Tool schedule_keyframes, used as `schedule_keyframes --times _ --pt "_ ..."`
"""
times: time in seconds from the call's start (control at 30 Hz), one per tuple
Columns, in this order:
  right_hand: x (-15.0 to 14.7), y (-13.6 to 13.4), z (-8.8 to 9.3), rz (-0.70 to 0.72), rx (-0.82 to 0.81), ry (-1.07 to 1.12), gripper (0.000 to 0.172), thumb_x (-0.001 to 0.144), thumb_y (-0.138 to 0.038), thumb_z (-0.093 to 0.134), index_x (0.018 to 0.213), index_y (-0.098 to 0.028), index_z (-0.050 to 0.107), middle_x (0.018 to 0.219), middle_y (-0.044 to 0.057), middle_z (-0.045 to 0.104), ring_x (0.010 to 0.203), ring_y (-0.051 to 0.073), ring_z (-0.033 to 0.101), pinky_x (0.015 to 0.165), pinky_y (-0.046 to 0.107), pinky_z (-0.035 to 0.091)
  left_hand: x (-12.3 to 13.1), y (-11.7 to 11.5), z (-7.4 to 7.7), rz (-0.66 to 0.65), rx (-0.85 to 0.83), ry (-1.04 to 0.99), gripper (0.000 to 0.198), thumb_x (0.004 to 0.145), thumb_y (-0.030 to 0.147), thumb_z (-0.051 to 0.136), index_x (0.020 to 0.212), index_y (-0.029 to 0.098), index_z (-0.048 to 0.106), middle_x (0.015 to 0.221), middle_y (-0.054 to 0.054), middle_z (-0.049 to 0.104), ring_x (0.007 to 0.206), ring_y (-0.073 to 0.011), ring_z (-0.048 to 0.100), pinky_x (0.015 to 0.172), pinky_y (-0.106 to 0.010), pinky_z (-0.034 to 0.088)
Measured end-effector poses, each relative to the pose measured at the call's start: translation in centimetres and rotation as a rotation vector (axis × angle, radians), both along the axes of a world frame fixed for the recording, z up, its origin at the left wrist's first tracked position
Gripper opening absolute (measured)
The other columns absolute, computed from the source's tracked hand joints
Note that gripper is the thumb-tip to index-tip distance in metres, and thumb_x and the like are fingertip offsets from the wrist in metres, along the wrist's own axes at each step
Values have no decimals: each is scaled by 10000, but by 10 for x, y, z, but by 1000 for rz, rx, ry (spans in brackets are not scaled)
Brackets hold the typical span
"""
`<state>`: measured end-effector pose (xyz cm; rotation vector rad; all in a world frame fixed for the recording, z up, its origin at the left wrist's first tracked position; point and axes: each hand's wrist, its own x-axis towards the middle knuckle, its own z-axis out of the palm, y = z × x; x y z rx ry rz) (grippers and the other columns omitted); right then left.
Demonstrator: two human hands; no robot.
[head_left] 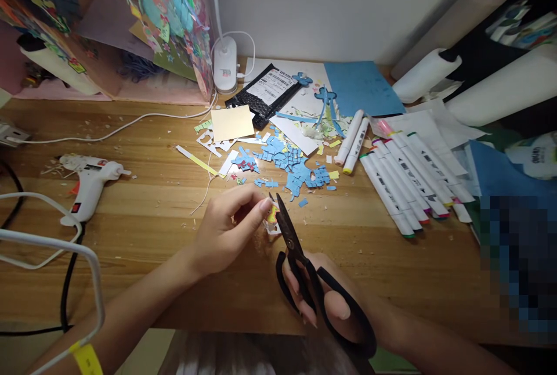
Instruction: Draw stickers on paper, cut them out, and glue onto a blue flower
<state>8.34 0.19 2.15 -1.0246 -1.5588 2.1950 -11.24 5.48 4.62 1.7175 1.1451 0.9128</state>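
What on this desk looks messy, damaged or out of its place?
Mostly the litter: blue paper scraps lie strewn over the desk beyond the scissors, ungathered. The white glue gun lies on its side, with pale strands near its tip. Nothing looks clearly broken.

A white glue gun (pixel 90 186) lies at the left of the wooden counter (pixel 148 201); white-barrelled markers (pixel 407 180) cluster right; a black mailer (pixel 267 93) lies near a white power strip (pixel 225 64).

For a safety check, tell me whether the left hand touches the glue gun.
Apart: the head view shows wooden tabletop between the left hand and the glue gun.
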Motion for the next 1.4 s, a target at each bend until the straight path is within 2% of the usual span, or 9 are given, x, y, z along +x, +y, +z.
schedule_keyframes --times 0.13,0.57,0.67,0.77,0.83,1.0,1.17,1.27,1.4 --pt "-2 1 2 -51 -41 61 748 523 -882 336 730 -170 438 516 -47 440 423 76 389 408 196 300 -1 1 0 27 -5 -35 268 888 299 464 661 166 511 590 27 458 551 -91 403 529 -219 305" --pt "-2 -3 -3 -111 -173 40 755 417 -877 439 715 -183 431 452 -86 402 361 68 362 363 195 293 -3 3 -1 115 -49 -64 320 879 382 469 647 168 519 588 28 455 547 -92 396 533 -219 308" --pt "-3 -2 -1 -119 -130 40 752 449 -880 430 714 -177 439 465 -72 423 375 75 376 369 202 295 -4 1 1 41 -77 -69 381 905 424 384 664 166 528 562 29 416 535 -97 387 522 -224 305" --pt "-2 -2 -4 -106 -42 52 734 529 -879 359 727 -176 435 472 -62 428 385 77 375 381 205 306 -2 -1 4 -60 -103 6 337 902 361 419 667 159 552 558 28 442 527 -89 398 504 -217 291" --pt "-2 -4 -8 -106 -8 68 735 558 -878 308 740 -176 428 490 -59 425 397 74 372 397 203 313 -1 -2 6 -71 -122 37 305 896 314 440 666 157 564 561 29 456 530 -84 401 502 -210 288" --pt "-2 -7 -15 -73 40 16 695 648 -834 271 769 -169 434 604 -29 441 460 70 385 439 202 320 0 -5 5 -119 -301 -106 320 894 341 439 682 154 588 553 27 446 515 -79 390 477 -199 293" --pt "-2 -4 -11 -56 78 -9 737 579 -867 255 755 -173 430 600 -28 439 472 78 385 455 212 320 0 -4 3 -129 -391 -186 336 878 362 462 653 152 599 532 20 440 504 -81 379 453 -199 282" --pt "-2 -2 -5 -61 96 9 775 549 -885 211 749 -171 435 571 -27 445 464 84 390 453 214 320 1 -3 4 -123 -385 -182 338 877 359 460 645 155 596 526 21 438 503 -82 386 462 -203 295" --pt "-2 -1 -2 -77 73 36 745 566 -884 254 727 -177 426 528 -41 434 431 80 373 424 207 301 1 -3 5 -132 -362 -192 328 880 322 462 620 159 576 546 27 482 505 -73 411 482 -195 315"
